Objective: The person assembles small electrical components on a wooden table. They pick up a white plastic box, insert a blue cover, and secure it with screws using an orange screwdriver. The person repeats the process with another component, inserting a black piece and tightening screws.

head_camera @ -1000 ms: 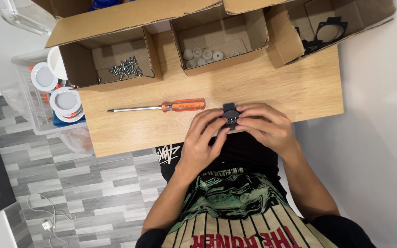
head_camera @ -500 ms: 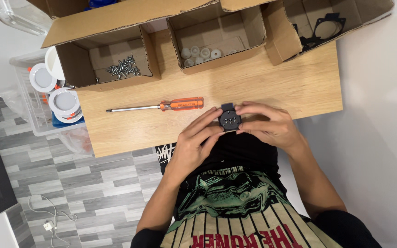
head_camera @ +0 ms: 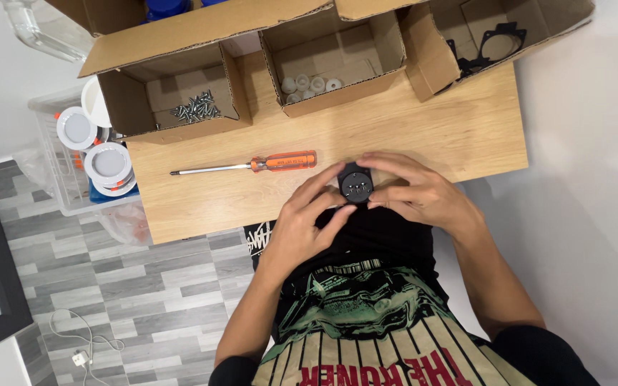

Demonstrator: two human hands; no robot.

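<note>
2 hands | left hand [head_camera: 302,225] and right hand [head_camera: 423,196] pinch small black part [head_camera: 356,184] between fingertips, steadying it; screwdriver [head_camera: 252,165] beyond left fingers

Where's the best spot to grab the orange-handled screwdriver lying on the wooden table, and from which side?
Grip the orange-handled screwdriver by its thick orange handle, probably coming from above. It lies flat on the wooden table, handle end toward the left hand, thin metal shaft pointing away to the table's edge. The handle is free, with bare wood on both sides for fingers to close across it.
</note>
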